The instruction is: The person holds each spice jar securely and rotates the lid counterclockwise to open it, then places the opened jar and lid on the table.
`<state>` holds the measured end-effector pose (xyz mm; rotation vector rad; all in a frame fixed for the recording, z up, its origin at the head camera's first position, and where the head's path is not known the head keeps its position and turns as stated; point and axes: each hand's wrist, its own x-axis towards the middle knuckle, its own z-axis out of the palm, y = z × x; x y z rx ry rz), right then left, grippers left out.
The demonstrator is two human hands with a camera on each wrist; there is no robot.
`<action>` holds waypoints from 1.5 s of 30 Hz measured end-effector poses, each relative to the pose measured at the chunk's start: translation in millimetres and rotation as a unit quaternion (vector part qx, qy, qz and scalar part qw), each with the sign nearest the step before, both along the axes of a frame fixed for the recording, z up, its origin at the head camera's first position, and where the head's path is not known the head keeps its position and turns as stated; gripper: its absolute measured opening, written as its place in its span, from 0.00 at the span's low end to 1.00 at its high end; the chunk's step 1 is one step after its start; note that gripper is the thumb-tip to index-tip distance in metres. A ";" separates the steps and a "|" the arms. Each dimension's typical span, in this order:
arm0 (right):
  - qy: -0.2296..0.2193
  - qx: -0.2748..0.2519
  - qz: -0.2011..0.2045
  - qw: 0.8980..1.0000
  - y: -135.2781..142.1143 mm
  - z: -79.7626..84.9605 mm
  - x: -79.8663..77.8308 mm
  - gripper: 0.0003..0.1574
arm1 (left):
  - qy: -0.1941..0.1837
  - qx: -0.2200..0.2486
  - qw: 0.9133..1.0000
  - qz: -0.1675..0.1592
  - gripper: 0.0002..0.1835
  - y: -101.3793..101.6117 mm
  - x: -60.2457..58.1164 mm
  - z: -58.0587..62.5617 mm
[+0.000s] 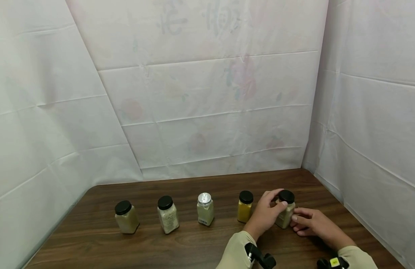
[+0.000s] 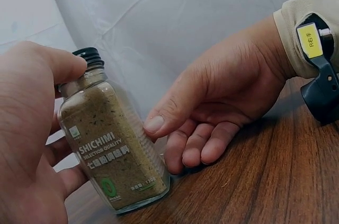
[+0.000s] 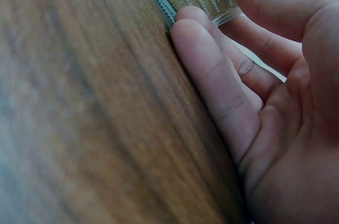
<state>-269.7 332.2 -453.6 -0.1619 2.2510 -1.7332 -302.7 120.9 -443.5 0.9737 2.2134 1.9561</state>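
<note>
A clear glass jar of shichimi seasoning [image 2: 114, 139] with a black lid [image 1: 286, 196] stands slightly tilted in view, at the right end of a row of jars. My left hand [image 1: 265, 213] grips it near the top, thumb at the lid's edge and fingers round the far side. On the jar's other side is my right hand [image 1: 313, 226], its fingers loosely bent. The right thumb [image 3: 270, 1] rests against the printed back label, while the other right fingers lie low beside the base, close to the wood.
Left of my hands stand a black-lidded jar of yellow powder [image 1: 244, 211], a silver-lidded jar [image 1: 205, 213], a black-lidded jar of pale flakes [image 1: 168, 218] and another black-lidded jar [image 1: 127, 220]. The brown wooden table [image 1: 133, 254] is bordered by white cloth [image 1: 207, 138].
</note>
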 end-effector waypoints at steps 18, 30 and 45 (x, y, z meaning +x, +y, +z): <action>-0.002 -0.001 -0.007 1.000 0.5 -2.0 0.4 0.41 | -0.050 0.036 0.998 0.011 0.12 1.9 0.2 -2.9; 0.004 -0.004 -0.003 1.000 0.6 -2.2 -0.5 0.41 | 0.002 0.005 1.000 -0.001 0.21 -0.6 -0.3 0.0; 0.002 -0.004 -0.010 1.000 1.1 -4.1 -2.0 0.38 | -0.033 0.031 0.999 0.003 0.17 1.1 -1.6 -1.7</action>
